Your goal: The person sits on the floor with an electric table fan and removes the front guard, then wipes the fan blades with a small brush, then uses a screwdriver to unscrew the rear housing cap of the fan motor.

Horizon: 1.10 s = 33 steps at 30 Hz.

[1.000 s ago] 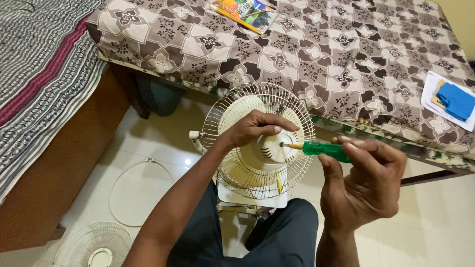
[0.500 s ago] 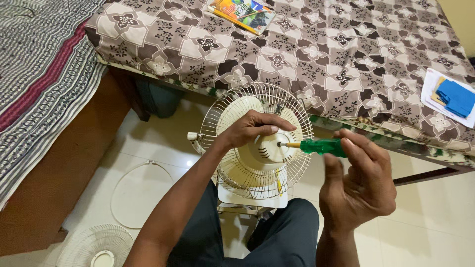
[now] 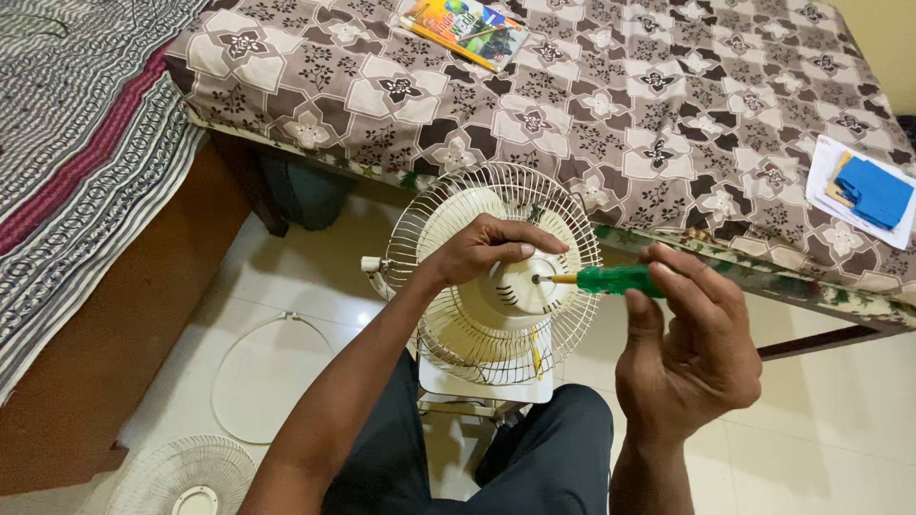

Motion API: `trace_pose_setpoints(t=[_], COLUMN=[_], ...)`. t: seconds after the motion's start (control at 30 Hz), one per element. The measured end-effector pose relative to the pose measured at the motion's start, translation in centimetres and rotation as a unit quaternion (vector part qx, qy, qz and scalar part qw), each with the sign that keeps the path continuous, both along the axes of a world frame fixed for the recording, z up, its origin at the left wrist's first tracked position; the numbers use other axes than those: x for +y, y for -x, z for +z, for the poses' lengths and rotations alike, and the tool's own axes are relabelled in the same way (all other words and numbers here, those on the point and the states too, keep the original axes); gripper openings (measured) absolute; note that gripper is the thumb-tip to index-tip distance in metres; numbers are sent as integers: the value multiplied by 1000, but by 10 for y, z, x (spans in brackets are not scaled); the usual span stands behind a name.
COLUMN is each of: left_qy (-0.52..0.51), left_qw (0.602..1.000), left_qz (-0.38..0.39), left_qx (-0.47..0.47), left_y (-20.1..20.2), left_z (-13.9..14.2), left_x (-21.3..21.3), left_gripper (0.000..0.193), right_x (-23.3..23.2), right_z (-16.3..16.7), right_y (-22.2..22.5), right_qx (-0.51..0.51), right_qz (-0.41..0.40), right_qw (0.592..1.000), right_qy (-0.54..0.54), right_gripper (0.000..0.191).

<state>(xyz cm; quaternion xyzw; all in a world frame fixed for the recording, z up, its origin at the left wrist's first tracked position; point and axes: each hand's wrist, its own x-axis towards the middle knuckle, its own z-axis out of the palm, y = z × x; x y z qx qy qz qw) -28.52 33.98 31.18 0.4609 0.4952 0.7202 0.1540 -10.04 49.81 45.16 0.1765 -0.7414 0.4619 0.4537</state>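
A: Far left, floor level?

B: A detached front grille (image 3: 186,474) lies flat on the tiled floor (image 3: 286,315), with a thin white ring (image 3: 250,377) beside it; a striped bedspread (image 3: 67,143) fills the left edge.

A: Centre?

B: A small cream fan (image 3: 491,277) stands on the floor against the person's dark-trousered knees, its rear wire guard facing a bed with a patterned cover (image 3: 572,105). The left hand (image 3: 482,250) comes up from below on a nearly straight forearm, fingers curled over the top of the motor housing, thumb laid across it.

A: Right of centre?

B: The right hand (image 3: 687,353) is raised, wrist bent back, fingertips pinching a green-handled screwdriver (image 3: 601,280) held level. Its tip meets the housing; whether it sits in a screw head cannot be told.

A: Far right?

B: A blue object on papers (image 3: 863,191) lies on the bed; a colourful book (image 3: 468,29) lies at its top.
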Motion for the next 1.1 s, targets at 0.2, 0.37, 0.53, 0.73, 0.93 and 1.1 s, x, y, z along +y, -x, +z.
trace_pose_setpoints(t=[0.2, 0.37, 0.53, 0.73, 0.93, 1.1], left_qy=[-9, -3, -6, -2, 7, 5], left_qw=[1000, 1000, 1000, 1000, 1000, 1000], left_qz=[-8, -6, -2, 4, 16, 16], left_qx=[-10, -9, -8, 2, -17, 4], left_y=[1, 3, 4, 6, 1, 1], left_z=[2, 1, -3, -3, 0, 1], left_x=[-1, -1, 1, 2, 0, 0], left_gripper=[26, 24, 24, 25, 24, 23], right_x=[1, 2, -1, -10, -8, -1], right_z=[1, -3, -1, 6, 5, -1], right_y=[1, 0, 2, 1, -1, -3], right_qx=[17, 7, 8, -8, 21, 8], right_qz=[3, -6, -3, 6, 13, -14], right_qw=[1000, 1000, 1000, 999, 1000, 1000], right_qy=[-5, 11, -6, 35, -6, -15], right_gripper=[27, 20, 15, 19, 27, 20])
